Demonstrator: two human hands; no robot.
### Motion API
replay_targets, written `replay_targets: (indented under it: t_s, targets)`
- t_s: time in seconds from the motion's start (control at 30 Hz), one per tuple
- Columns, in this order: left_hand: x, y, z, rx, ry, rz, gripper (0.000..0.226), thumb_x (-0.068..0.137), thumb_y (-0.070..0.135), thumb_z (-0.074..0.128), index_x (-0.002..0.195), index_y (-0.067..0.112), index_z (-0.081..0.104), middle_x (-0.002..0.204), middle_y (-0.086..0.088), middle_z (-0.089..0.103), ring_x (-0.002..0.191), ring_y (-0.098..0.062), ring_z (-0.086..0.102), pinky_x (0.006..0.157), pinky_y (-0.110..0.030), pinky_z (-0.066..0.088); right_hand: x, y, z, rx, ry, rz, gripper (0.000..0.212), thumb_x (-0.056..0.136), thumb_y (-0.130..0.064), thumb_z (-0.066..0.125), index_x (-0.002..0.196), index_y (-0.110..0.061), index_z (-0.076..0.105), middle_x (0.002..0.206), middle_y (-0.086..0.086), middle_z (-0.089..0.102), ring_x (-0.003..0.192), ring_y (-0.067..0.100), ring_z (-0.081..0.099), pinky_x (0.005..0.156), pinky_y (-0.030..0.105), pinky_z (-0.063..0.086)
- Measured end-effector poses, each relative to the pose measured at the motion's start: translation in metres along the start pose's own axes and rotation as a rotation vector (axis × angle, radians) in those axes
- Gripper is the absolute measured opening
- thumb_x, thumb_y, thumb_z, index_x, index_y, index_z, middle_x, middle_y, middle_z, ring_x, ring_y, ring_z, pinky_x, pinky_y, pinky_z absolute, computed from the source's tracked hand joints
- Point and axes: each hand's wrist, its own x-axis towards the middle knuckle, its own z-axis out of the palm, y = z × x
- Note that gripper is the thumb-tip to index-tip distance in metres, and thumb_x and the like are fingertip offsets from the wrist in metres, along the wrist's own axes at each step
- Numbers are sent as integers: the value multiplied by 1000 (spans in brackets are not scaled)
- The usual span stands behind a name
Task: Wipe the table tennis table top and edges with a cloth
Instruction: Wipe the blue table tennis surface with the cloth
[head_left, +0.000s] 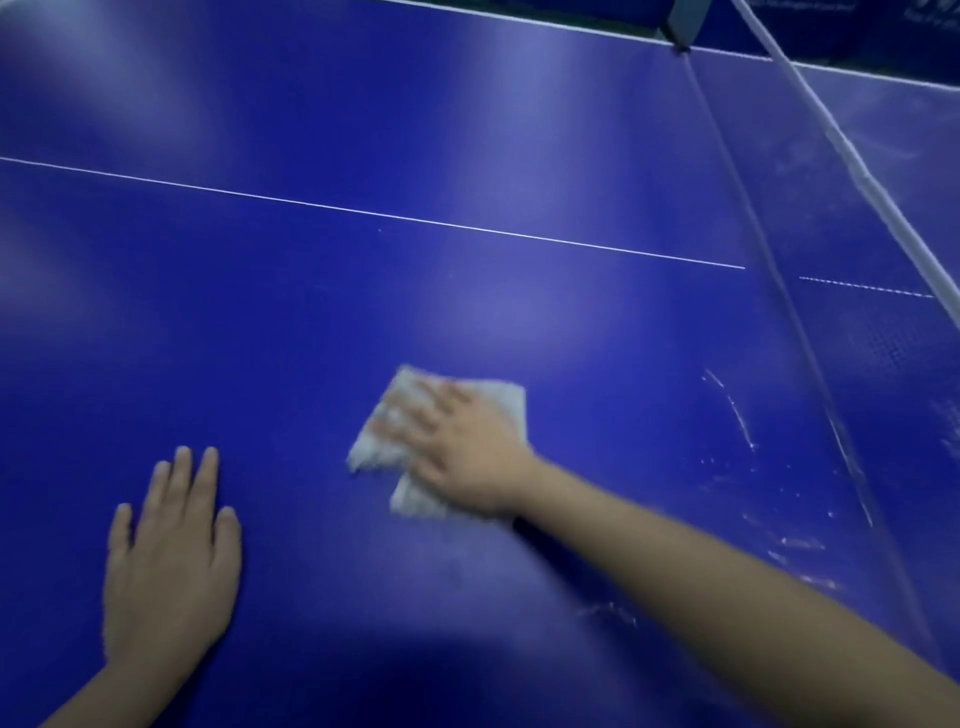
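White cloth (371, 454) lies flat on the blue table top (467, 156), low and a little right of centre in the view. It is pinned under the right hand (462, 452). It is folded into a rough rectangle, with its longer side seeming to run away from the person, though blur softens its edges.

The right hand's fingers are spread and straight across the cloth, pointing up and to the left. The palm presses down rather than gripping. Its forearm (727, 587) reaches in on a long diagonal from the lower right corner.

The left hand (171, 561) is well apart to the left. It is laid flat on bare table with fingers straight and close together, holding nothing (it looks like a brace for the lean).

White streaks and specks (732, 410) lie on the surface to the right of the cloth, between it and the foot of the net (852, 153). More are scattered beside the forearm. The right hand is much the nearer to them, so a sweep rightward toward the net looks like the move this patch calls for.

The centre line (374, 213) crosses beyond the cloth. The far half and the edges are probably not yet reached from this stance.
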Motion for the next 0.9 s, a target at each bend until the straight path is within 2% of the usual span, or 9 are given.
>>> replay_targets:
  t_s: [0.07,0.13,0.2,0.3,0.37,0.57,0.73,0.8,0.9]
  targets:
    - [-3,-2,4,44,-13,-8,55,96,34,22,148,17,18,155,0,17,142,-12,10,114,-44,8,-11,-10,4,53,-61,-96,49,96,-40,28,141,-24,43,147,4,42,138,27,33,110,39,22]
    - [-4,-3,4,59,-11,1,63,88,39,13,148,17,18,154,2,15,141,-9,9,114,-43,8,-11,24,-5,23,60,3,45,96,-36,32,134,-21,51,137,6,51,129,29,44,103,38,32]
    - [-4,-1,3,65,-3,-2,64,87,39,14,148,18,17,153,5,13,140,-7,7,114,-42,8,-5,89,-16,-24,138,323,38,99,-33,33,131,-25,51,130,4,51,122,27,46,98,38,37]
    - [-5,4,2,35,-5,-22,57,92,36,20,146,19,12,152,6,11,140,-5,5,115,-39,5,5,180,-28,-42,135,936,44,99,-38,24,141,-27,35,148,8,34,138,28,25,110,41,23]
    - [-5,6,1,20,-11,-33,52,98,29,30,145,19,11,153,5,12,140,-7,6,116,-41,6,35,201,-27,6,141,1043,48,98,-38,23,144,-24,30,154,9,24,143,29,13,113,44,13]
    - [-5,10,-3,-6,-20,-40,60,87,34,22,144,24,9,152,11,7,141,-4,4,115,-34,1,183,128,-14,-61,128,620,39,96,-35,28,127,-20,48,134,7,47,128,29,35,102,40,27]
    - [-3,8,-6,6,-27,-28,60,86,34,22,143,23,7,150,11,6,140,-4,4,115,-35,3,235,-1,12,-42,16,86,43,98,-40,28,136,-27,42,140,3,42,131,23,34,105,37,29]
    - [-2,9,-7,11,-35,-33,61,86,36,20,144,22,9,150,12,6,139,-3,3,115,-35,3,218,-36,21,-39,-67,-113,45,100,-41,26,142,-30,35,150,2,33,139,23,24,111,37,19]
    - [-3,7,-7,17,-28,-26,62,87,37,19,147,21,15,150,11,8,140,-3,4,115,-35,3,175,-20,19,-14,-62,-76,48,100,-40,26,147,-30,26,156,-1,22,145,22,12,114,36,9]
